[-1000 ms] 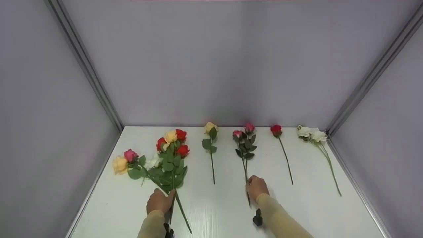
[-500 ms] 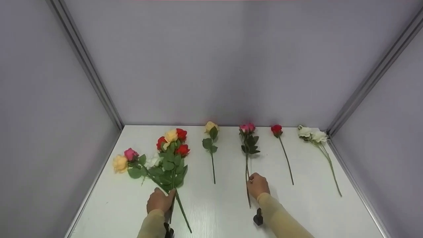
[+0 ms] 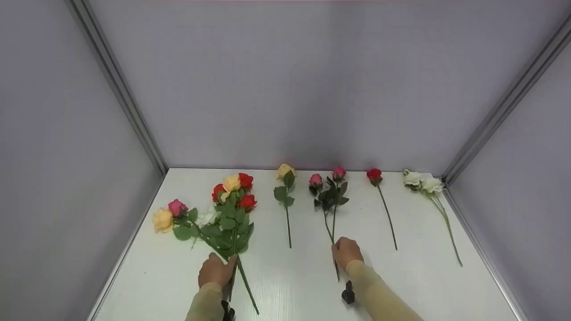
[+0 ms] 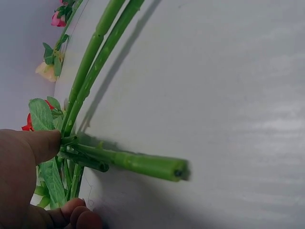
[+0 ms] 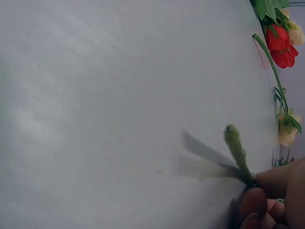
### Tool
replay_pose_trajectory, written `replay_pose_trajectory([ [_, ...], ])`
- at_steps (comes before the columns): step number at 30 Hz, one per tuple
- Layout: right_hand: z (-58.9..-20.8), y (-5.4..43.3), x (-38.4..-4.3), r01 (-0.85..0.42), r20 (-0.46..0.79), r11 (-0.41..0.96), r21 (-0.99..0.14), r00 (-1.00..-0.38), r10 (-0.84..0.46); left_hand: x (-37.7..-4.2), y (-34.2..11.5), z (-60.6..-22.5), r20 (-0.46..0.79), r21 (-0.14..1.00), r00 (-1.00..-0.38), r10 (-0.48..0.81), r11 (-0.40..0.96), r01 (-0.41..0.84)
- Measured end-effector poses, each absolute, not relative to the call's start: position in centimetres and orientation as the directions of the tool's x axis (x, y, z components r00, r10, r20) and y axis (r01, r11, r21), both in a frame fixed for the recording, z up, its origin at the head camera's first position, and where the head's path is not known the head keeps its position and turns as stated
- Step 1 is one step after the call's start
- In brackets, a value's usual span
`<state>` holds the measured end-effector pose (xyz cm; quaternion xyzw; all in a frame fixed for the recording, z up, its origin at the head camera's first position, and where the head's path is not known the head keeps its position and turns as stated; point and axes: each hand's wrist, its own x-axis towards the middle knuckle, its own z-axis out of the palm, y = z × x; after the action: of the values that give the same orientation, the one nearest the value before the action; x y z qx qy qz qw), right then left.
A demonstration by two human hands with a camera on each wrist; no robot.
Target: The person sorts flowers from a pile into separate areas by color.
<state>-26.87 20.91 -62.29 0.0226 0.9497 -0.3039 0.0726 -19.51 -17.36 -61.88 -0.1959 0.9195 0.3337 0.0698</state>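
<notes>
On the left side of the table, my left hand grips the crossing stems of a bunch of roses with red, yellow, pink and white heads. In the left wrist view, green stems run past the thumb and fingers. To the right, my right hand pinches the stems of two pink roses low down, and their heads lean apart. In the right wrist view, a cut stem end sticks out beyond the thumb and fingertips. Leaves hide part of the white flower.
A single yellow rose lies between the two hands' flowers. Further right lie a red rose and several white flowers. Grey walls border the white table at the back and sides.
The two pink rose heads came together, then spread apart again, one swinging left, as my right hand worked their stems. My left hand and its bunch stay in place.
</notes>
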Motion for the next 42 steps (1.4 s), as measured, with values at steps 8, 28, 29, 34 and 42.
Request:
replay_pose_trajectory([
  [8, -62.2, 21.2, -27.2, 0.032, -0.019, 0.806, -0.591, -0.999, 0.026, -19.6, -17.3, -61.9, -0.259, 0.587, -0.912, -0.317, 0.699, -0.409],
  [28, -62.8, 21.9, -27.4, 0.13, -0.14, 0.824, -0.551, -0.988, 0.062, -19.7, -17.5, -62.4, -0.267, 0.581, -0.907, -0.326, 0.696, -0.422],
  [29, -62.9, 21.8, -27.4, 0.131, -0.144, 0.83, -0.542, -0.988, 0.062, -19.7, -17.5, -62.4, -0.266, 0.581, -0.906, -0.328, 0.695, -0.423],
  [34, -62.7, 21.1, -27.1, 0.115, -0.124, 0.852, -0.511, -0.99, 0.06, -19.7, -17.4, -62.3, -0.259, 0.584, -0.907, -0.331, 0.695, -0.42],
  [42, -62.7, 20.6, -27.5, 0.076, -0.118, 0.851, -0.52, -0.993, 0.016, -19.6, -17.4, -62.1, -0.258, 0.581, -0.906, -0.335, 0.696, -0.423],
])
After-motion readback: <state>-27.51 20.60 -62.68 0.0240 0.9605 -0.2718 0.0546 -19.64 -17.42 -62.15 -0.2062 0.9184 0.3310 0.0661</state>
